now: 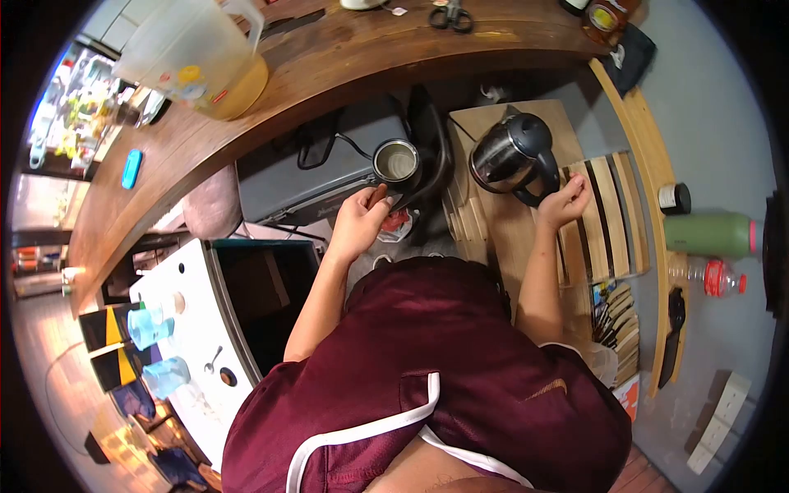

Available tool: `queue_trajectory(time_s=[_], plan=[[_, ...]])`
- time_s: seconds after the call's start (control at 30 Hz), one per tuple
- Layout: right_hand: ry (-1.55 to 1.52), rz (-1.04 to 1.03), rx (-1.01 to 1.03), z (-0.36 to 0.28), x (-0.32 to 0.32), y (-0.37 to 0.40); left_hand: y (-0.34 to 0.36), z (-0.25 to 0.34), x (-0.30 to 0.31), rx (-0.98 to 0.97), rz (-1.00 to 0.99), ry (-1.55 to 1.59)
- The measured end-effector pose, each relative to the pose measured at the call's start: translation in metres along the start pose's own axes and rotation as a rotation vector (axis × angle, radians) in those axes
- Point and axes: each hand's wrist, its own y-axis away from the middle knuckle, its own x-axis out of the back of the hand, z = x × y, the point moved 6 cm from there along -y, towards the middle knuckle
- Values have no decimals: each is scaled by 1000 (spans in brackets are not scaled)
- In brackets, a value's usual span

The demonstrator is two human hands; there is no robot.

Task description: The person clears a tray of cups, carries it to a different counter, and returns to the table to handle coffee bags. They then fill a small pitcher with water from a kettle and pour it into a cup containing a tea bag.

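Note:
My left hand (pixel 360 223) grips the dark handle of a steel mug (pixel 396 162), which is held over a grey case (pixel 304 185) below the counter. The mug looks pale inside. My right hand (pixel 565 201) is curled on the black handle of a steel and black kettle (pixel 508 152). The kettle stands on a wooden board (pixel 493 222) to the right of the mug. My maroon shorts (pixel 444 370) fill the lower middle of the view.
A curved wooden counter (pixel 329 57) carries a plastic jug of yellow liquid (pixel 201 57), scissors (pixel 450 16) and a blue object (pixel 131 168). Striped wooden boards (pixel 612 214), a green bottle (pixel 711 234) and a red-capped bottle (pixel 711 278) lie right. A white unit with blue cups (pixel 152 327) stands left.

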Motion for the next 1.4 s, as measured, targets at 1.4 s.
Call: queue_trajectory(time_s=[1.4], plan=[[-577, -1970, 214, -315, -254, 595, 380, -131, 257, 266, 1172, 293]])
